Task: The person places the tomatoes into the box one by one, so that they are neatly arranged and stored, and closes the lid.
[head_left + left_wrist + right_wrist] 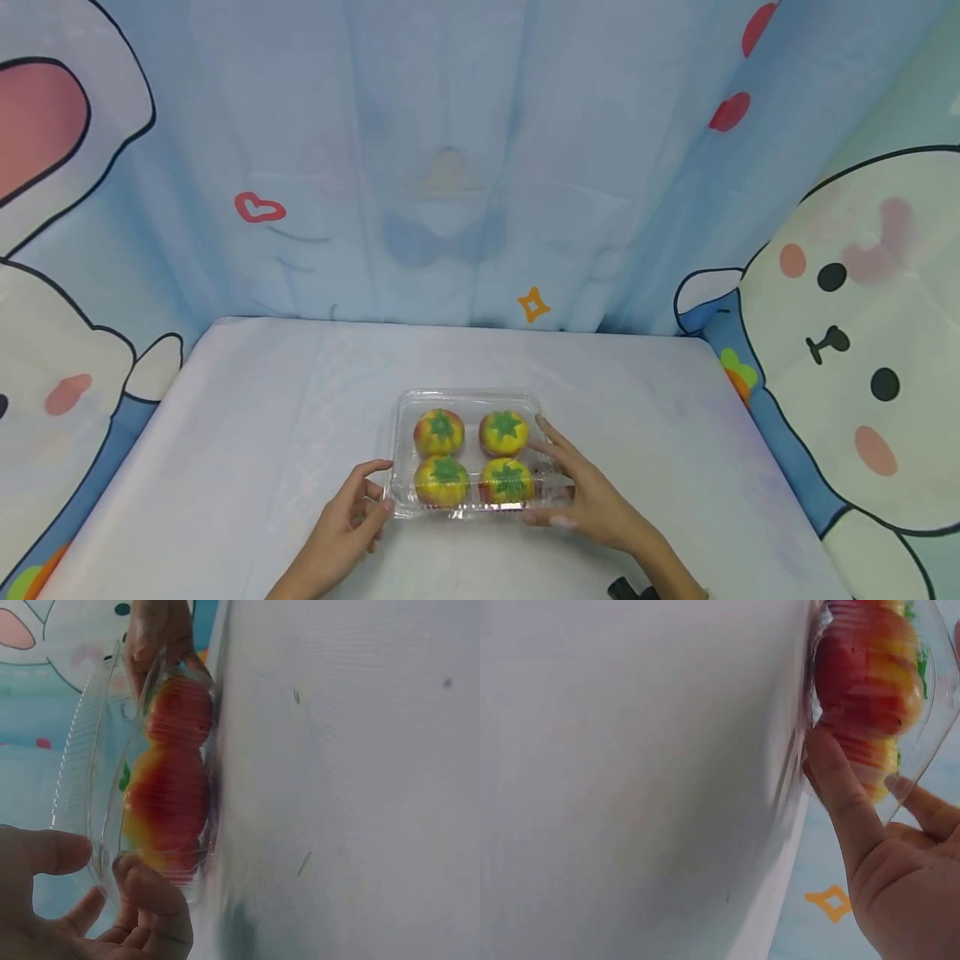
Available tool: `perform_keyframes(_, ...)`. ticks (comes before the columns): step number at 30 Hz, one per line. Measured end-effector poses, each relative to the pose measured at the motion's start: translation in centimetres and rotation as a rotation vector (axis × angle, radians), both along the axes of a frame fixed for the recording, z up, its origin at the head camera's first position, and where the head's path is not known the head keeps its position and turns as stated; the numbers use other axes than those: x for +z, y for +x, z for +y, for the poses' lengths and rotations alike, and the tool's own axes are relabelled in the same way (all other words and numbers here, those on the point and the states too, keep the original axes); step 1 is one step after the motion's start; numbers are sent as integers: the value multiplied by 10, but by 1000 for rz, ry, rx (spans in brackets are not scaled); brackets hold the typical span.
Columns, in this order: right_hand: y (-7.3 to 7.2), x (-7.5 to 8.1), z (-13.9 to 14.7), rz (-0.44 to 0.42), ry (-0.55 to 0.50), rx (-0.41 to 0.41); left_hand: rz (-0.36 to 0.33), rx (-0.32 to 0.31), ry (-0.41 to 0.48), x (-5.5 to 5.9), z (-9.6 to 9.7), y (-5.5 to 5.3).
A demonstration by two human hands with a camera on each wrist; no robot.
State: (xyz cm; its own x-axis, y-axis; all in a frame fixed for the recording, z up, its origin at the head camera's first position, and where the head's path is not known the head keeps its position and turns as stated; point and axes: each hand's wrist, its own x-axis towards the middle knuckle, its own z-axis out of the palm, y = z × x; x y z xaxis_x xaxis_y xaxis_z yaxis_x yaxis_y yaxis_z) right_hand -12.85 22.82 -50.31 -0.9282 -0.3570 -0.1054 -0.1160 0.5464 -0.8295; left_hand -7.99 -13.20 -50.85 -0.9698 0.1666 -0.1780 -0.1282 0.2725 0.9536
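A clear plastic clamshell box (pixel 467 402) rests on the white-covered table, with several round red-and-yellow fruits (pixel 438 432) with green leafy tops inside. My left hand (pixel 341 525) pinches the box's left edge between thumb and bent fingers. In the left wrist view, the clear lid (pixel 79 761) stands slightly apart from the base, beside the red fruit (pixel 169 799). At the box's right end, my right hand (pixel 592 496) holds it, thumb at the front and fingers at the side. The right wrist view shows that thumb (pixel 844 795) low against the base.
White cloth (pixel 247 467) covers the table around the box. A small black object (pixel 630 589) lies by the right forearm at the front edge. Blue cartoon-print curtain (pixel 450 167) hangs behind the table and at both sides.
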Motion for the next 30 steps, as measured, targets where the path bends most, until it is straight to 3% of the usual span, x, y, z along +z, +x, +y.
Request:
perform_keyframes(6,-2,-4,6,37,-33,57,-25,-15,10,1,-2,-2)
perform_keyframes(11,-3,-1,12,-37,-136,78,-28,4,35,2,0,-2)
perform_keyframes(24,5,5,29,-141,-209,51,-50,35,67,1,2,-2)
perform_keyframes(30,6,2,29,-209,-242,-15,-72,46,73,0,3,-2)
